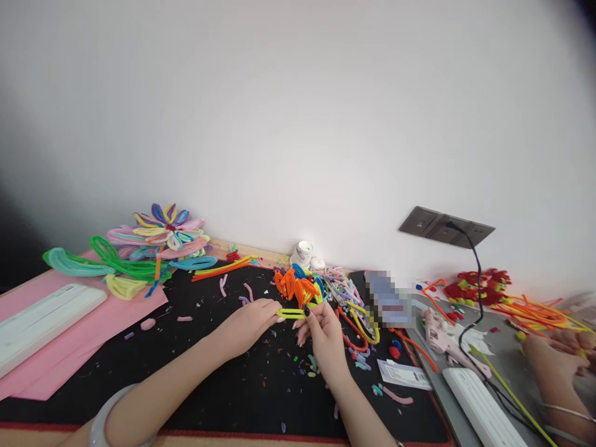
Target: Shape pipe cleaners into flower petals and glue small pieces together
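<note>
Between my two hands stretches a yellow pipe cleaner (291,313), bent into a narrow loop. My left hand (259,320) pinches its left end, fingers closed. On the other end my right hand (320,326) is closed too, its thumb and finger pressing the fuzzy stems together. Just behind the hands sits a bundle of orange pipe cleaner loops (294,287), with some blue and yellow ones beside it. Red and yellow pipe cleaners (359,326) curve on the black mat (209,379) to the right of my right hand.
Pipe cleaner flowers (170,233) lie at the back left, near a white bar-shaped device (51,320) on pink sheets (135,320). A paper cup (302,253) stands by the wall. At right are a pink glue gun (447,338), a black cable (478,285) and another person's hands (556,354).
</note>
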{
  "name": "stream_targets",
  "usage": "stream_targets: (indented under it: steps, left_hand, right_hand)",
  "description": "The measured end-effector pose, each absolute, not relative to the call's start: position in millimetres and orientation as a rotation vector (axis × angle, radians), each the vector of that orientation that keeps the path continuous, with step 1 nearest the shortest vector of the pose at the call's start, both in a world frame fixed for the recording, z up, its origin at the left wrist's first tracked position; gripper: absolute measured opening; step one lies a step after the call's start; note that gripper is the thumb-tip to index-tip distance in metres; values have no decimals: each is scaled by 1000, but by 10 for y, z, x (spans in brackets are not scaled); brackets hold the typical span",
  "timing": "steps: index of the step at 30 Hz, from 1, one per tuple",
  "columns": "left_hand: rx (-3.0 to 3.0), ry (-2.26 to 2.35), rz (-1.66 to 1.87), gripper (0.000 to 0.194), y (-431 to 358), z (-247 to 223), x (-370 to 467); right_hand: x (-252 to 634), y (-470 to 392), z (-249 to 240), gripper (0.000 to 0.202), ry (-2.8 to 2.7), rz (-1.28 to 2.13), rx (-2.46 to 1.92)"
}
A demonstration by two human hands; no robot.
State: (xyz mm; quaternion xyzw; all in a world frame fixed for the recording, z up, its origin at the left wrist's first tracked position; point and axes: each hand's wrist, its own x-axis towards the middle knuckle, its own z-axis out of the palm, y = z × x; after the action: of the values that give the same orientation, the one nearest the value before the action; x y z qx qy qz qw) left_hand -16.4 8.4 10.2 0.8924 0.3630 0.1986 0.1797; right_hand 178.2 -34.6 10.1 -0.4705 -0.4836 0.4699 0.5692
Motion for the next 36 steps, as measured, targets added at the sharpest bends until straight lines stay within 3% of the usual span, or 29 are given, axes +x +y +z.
stream_targets:
  steps: [11, 28, 36]
  left_hand:
    - [2643, 916, 728, 42, 101, 125, -195]
    - [2646, 946, 716, 37, 138, 109, -239]
    - [2609, 969, 670, 35, 120, 150, -227]
  right_hand:
    - [1786, -332, 71, 31, -1105, 1144, -1072]
    - [1868, -301, 165, 33, -953, 1309, -956]
    - [1856, -303, 179, 16, -991, 1337, -1007]
